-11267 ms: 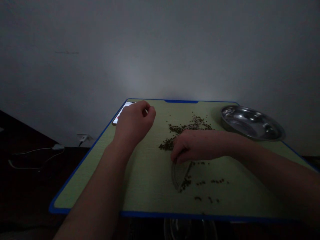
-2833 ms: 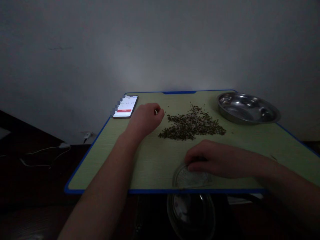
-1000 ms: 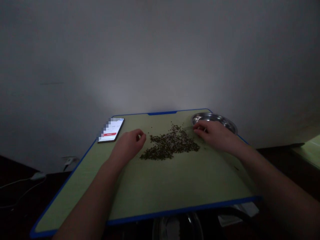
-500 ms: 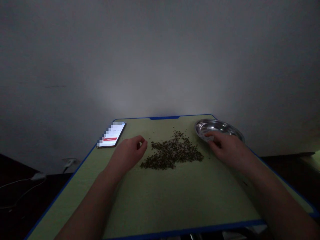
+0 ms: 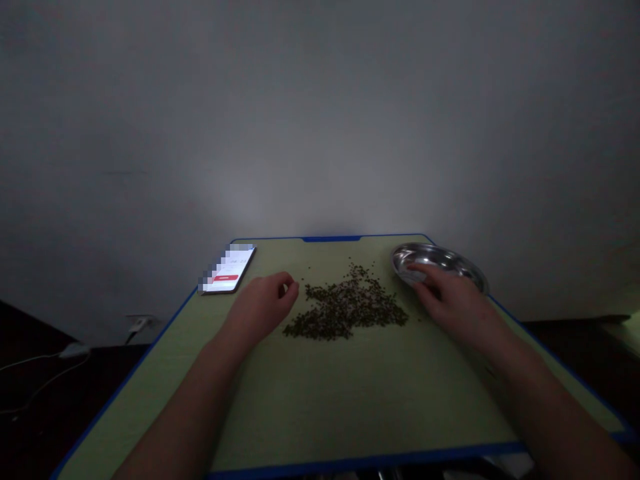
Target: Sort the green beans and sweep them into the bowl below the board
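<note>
A loose, spread pile of small dark green-brown beans or seeds, with paler bits among them, lies on the table. Just left of the pile, my left hand rests with its fingers curled and the thumb against the fingertips; whatever may be between them is hidden. At the right, a shiny shallow metal bowl stands near the table's edge. My right hand is over the bowl's near side, thumb and fingers apart, and nothing shows between them.
The green table has a blue rim and stands against a grey wall. A phone with a lit screen lies at the far left. Beyond the left edge are a wall socket with a plug and white cables.
The thumb and fingers of my right hand have parted a little over the bowl. My left hand keeps its curled pose. The whole view has shifted slightly.
</note>
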Motion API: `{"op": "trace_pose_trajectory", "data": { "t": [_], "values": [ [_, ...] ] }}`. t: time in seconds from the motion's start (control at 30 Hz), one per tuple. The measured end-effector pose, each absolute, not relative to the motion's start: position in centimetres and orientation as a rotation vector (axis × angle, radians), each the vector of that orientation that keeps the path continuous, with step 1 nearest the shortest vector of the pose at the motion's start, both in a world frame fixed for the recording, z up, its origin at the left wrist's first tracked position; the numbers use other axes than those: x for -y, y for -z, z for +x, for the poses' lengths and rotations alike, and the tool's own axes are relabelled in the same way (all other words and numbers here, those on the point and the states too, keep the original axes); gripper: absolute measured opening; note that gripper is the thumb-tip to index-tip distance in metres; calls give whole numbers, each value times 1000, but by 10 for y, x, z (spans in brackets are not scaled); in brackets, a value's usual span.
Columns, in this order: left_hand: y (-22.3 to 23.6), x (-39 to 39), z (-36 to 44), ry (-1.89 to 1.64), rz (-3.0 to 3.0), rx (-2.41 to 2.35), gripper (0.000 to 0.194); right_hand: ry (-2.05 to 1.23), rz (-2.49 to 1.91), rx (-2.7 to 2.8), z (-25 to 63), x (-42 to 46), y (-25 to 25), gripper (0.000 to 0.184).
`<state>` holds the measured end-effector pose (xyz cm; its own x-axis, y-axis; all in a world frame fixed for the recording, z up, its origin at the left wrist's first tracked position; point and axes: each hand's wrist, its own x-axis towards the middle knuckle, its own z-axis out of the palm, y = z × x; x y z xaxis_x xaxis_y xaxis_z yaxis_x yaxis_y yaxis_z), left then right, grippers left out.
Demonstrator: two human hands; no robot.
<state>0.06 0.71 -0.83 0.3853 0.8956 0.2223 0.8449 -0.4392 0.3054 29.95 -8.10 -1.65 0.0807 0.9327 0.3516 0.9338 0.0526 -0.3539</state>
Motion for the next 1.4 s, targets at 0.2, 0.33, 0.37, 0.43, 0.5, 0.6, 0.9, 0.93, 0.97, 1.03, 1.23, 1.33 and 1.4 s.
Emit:
{"op": "trace_pose_trajectory", "data": {
  "t": [0.2,0.33,0.37,0.43,0.5,0.6,0.9,0.93,0.97,1.03,1.23,1.33,1.4],
  "values": [
    [14,-9,0,-542,2503,-1568,30,-138,-1688,1394,322,78,19,29],
    [14,-11,-1,-581,2475,-1587,29,-321,-1569,1061,343,83,21,23],
    [14,-11,-2,-583,2471,-1593,29,-397,-1546,1032,346,86,22,24],
    [14,-11,-2,-582,2472,-1597,28,-560,-1535,1052,347,94,25,28],
    [14,-10,-2,-580,2477,-1593,28,-691,-1568,1088,344,100,30,31],
    [14,-9,-3,-576,2469,-1587,28,-759,-1592,1168,340,99,38,35],
    [14,-11,-2,-576,2466,-1602,28,-562,-1688,1330,359,58,39,32],
    [15,-11,-2,-581,2469,-1608,28,-548,-1697,1331,359,55,36,32],
    [15,-11,-2,-585,2471,-1612,29,-535,-1704,1336,358,53,33,32],
    [15,-12,-4,-592,2466,-1632,29,-514,-1705,1354,353,49,26,31],
    [9,-17,-14,-656,2400,-1813,29,-396,-1563,1663,304,37,1,25],
    [6,-18,-17,-703,2362,-1889,30,-260,-1449,1899,262,35,-3,18],
    [5,-19,-19,-734,2329,-1926,29,-202,-1307,2074,233,34,-2,12]
  ]
}}
